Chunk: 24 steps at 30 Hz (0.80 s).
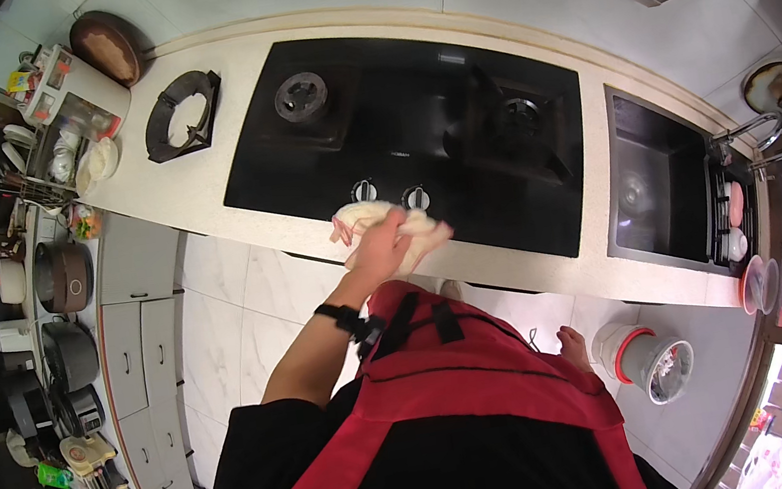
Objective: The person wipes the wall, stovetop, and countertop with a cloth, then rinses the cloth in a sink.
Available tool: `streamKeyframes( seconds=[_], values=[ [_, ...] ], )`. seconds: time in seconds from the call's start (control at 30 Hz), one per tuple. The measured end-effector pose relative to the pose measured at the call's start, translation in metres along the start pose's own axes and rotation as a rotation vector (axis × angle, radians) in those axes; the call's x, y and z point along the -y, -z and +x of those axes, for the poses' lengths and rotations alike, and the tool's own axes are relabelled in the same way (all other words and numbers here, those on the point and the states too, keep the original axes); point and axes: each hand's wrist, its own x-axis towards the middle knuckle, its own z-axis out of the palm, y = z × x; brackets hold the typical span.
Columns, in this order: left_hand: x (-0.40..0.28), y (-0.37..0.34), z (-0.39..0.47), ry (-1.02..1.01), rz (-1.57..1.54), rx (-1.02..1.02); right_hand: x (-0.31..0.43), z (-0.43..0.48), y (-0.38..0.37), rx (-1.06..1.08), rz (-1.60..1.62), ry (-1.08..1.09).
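Note:
My left hand is closed on a cream cloth with pinkish-red edges, at the front rim of the black glass gas hob. The cloth lies beside two silver control knobs, partly over the hob's edge and the pale counter. My right hand hangs low by the red apron, away from the counter, with its fingers loosely apart and nothing seen in it. One burner shows bare at the left of the hob; the right burner has a black pan support around it.
A black pan support ring stands on the counter left of the hob. At the right is a steel sink with taps. Bins stand on the floor at my right. Pots and appliances line the left counter, with a rice cooker among them.

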Motion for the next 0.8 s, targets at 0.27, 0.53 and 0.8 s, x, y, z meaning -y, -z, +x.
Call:
streamKeyframes(
  seconds=[0.27, 0.53, 0.8],
  values=[
    [0.007, 0.145, -0.009, 0.268, -0.920, -0.241, 0.012, -0.007, -0.015, -0.086, 0.081, 0.039],
    [0.010, 0.055, 0.048, 0.054, 0.370, -0.142, 0.040, -0.002, -0.046, -0.048, 0.039, 0.105],
    [0.019, 0.020, 0.026, 0.034, 0.549, -0.370, 0.045, 0.012, -0.058, 0.142, -0.248, 0.289]
  ],
)
